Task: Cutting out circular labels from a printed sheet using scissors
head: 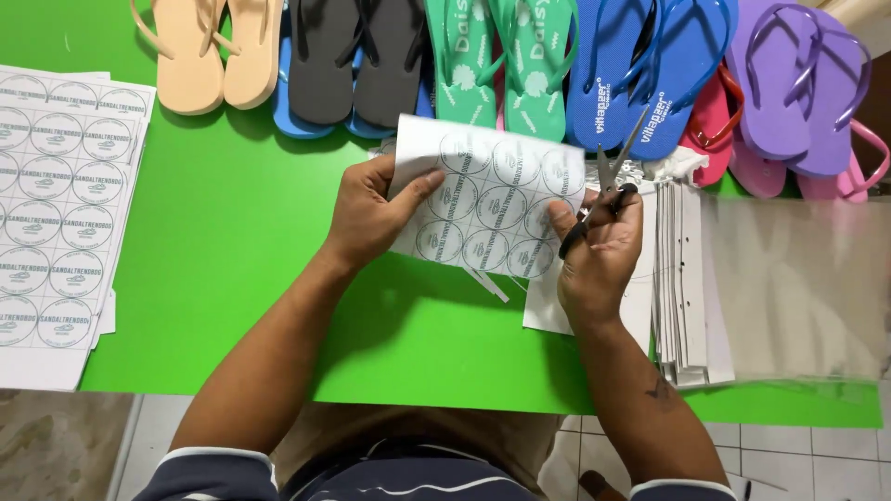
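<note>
Green table [232, 232] | scissors [608, 172] point up-right, away | label sheet [492, 199] tilted

We saw a bright green table [241, 250] under everything. The sheet of stickers [492, 199] between the hands was white, patterned with rows of round labels outlined in dark grey-green. The larger stack of sticker sheets [56, 213] at the left carried the same pattern of circles on white. The scissors [608, 181] had silvery blades and black handles. Along the far edge the flip-flops ran in colours: a peach pair [218, 51], a dark grey pair [357, 56] over blue ones, a green pair [501, 60] with white flower prints, a royal blue pair [650, 70], a red one [710, 125], and a lilac pair [803, 83] over pink. The card stack [682, 278] was white, the plastic bags [798, 278] clear.
</note>
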